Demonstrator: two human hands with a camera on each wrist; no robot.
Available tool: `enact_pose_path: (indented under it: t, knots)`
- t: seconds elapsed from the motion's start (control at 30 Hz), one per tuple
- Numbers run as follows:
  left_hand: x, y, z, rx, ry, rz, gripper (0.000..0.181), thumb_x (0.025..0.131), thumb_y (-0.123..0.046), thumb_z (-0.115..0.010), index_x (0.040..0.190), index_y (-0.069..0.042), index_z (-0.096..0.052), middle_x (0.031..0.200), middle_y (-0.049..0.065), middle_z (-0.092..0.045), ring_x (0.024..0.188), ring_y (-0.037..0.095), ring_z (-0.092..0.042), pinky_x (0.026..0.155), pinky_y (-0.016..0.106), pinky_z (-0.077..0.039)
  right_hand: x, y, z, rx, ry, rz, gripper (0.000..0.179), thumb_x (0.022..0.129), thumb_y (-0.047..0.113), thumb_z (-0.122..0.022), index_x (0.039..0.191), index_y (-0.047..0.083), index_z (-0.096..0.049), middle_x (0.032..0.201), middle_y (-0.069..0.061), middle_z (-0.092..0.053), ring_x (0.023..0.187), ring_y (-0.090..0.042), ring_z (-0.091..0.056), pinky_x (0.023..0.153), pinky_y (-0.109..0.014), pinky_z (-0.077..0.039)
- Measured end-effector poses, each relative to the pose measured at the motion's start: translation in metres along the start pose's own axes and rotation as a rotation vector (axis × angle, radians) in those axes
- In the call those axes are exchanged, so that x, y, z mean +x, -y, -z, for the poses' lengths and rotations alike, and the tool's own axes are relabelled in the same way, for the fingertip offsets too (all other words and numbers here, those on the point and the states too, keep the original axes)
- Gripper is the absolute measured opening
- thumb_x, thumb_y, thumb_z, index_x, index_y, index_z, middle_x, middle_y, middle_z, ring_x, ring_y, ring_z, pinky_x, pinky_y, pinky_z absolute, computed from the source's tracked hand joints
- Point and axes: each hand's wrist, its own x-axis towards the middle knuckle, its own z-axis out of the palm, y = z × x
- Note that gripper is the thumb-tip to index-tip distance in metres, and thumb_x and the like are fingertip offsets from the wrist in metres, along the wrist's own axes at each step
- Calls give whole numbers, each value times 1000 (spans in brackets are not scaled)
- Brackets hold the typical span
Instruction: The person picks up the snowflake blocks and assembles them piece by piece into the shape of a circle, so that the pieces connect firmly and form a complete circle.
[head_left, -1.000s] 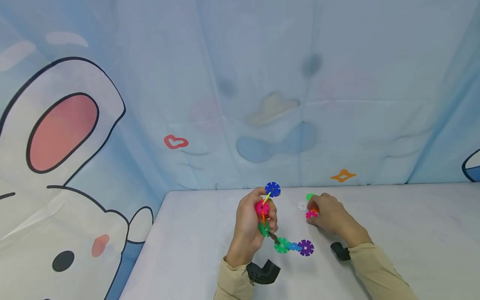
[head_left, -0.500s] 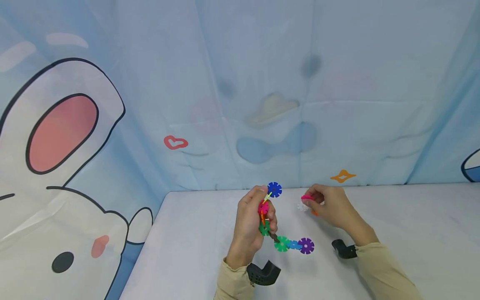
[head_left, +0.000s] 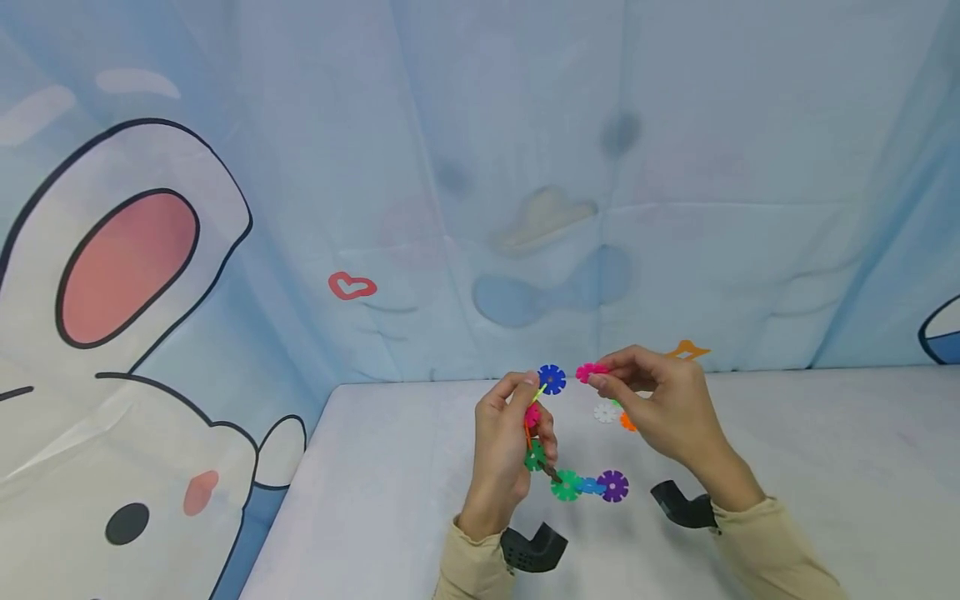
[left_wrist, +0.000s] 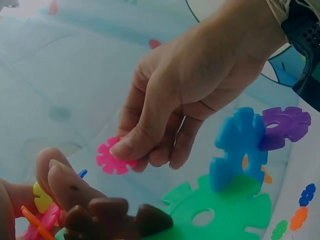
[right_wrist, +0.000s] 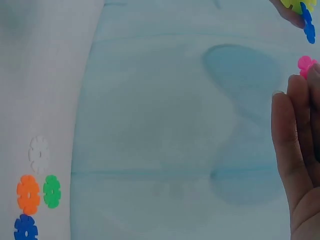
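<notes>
My left hand [head_left: 498,454] grips a chain of interlocking snowflake discs above the table. A dark blue disc [head_left: 552,379] stands at the chain's top, joined to a yellow disc [left_wrist: 42,198]. Below come pink, orange, green and brown ones, then a light green disc [left_wrist: 202,215], a light blue disc [left_wrist: 240,145] and a purple disc [head_left: 613,486] at the free end. Between thumb and fingers, my right hand [head_left: 667,404] pinches a loose pink disc [left_wrist: 112,157], held just right of the dark blue disc and apart from it.
Loose discs lie on the white table [head_left: 390,483] behind the right hand: a white disc [right_wrist: 39,155], an orange disc [right_wrist: 28,194], a green disc [right_wrist: 51,191] and a blue disc [right_wrist: 26,228]. A printed curtain [head_left: 465,167] hangs along the table's back edge.
My right hand has picked the pink disc up from the loose discs and brought it up and left toward the chain's blue end. The left hand has stayed nearly still, holding the chain.
</notes>
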Motion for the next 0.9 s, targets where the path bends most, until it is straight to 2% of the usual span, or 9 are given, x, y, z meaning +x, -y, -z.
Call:
enact_pose_path:
  t: [0.27, 0.57, 0.77, 0.9]
  knots:
    - [0, 1, -1, -18, 1, -28, 27, 108, -31, -63, 95, -8, -60, 53, -2, -55, 37, 8, -53, 41, 23, -52, 1, 6, -1, -4, -25, 82, 26, 77, -6, -91, 90, 12, -79, 82, 2, -80, 69, 4, -71, 64, -11, -55]
    - [-4, 0, -5, -40, 19, -5, 24, 107, -30, -65, 96, -9, -61, 53, -3, -55, 37, 8, -53, 41, 22, -51, 2, 10, -1, -10, -38, 166, 31, 70, -8, -94, 86, 14, -79, 81, 1, -80, 70, -2, -73, 69, -10, -56]
    - [-5, 1, -7, -19, 24, -19, 21, 107, -29, -64, 101, -8, -63, 52, -2, -56, 37, 8, -53, 41, 23, -51, 2, 14, -1, -19, -55, 208, 31, 70, -14, -91, 79, 12, -76, 78, -1, -79, 69, -8, -74, 70, -11, -57]
    - [-5, 1, -7, -6, 24, -31, 22, 107, -28, -64, 102, -7, -64, 52, -2, -56, 37, 8, -53, 41, 23, -51, 2, 16, -2, 6, -64, 209, 33, 72, -20, -85, 77, 12, -76, 78, -2, -78, 70, -8, -74, 70, -11, -56]
